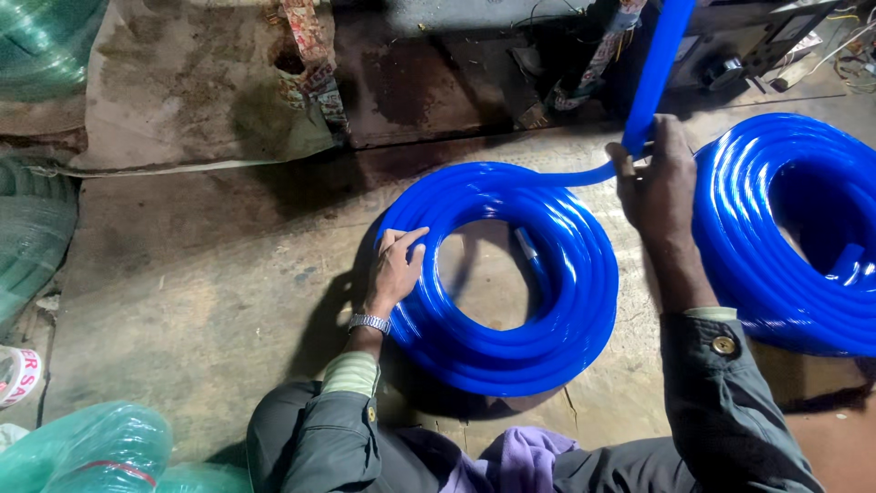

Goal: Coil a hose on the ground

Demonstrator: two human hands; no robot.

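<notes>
A coil of glossy blue hose [557, 310] lies flat on the concrete floor in front of me. My left hand [395, 267] rests palm down on the coil's left rim, fingers spread a little, a metal watch on the wrist. My right hand [655, 178] is closed around the loose run of blue hose [653, 78], which rises from the coil's far side toward the top of the view. A short pale hose end [526, 244] shows inside the coil's hole.
A second blue hose coil [794, 265] lies at the right, close to my right forearm. Green translucent hose coils [32, 246] sit at the left edge, bagged green ones [87, 452] at bottom left. A tape roll [18, 374] lies nearby. Dark machinery [730, 46] stands behind.
</notes>
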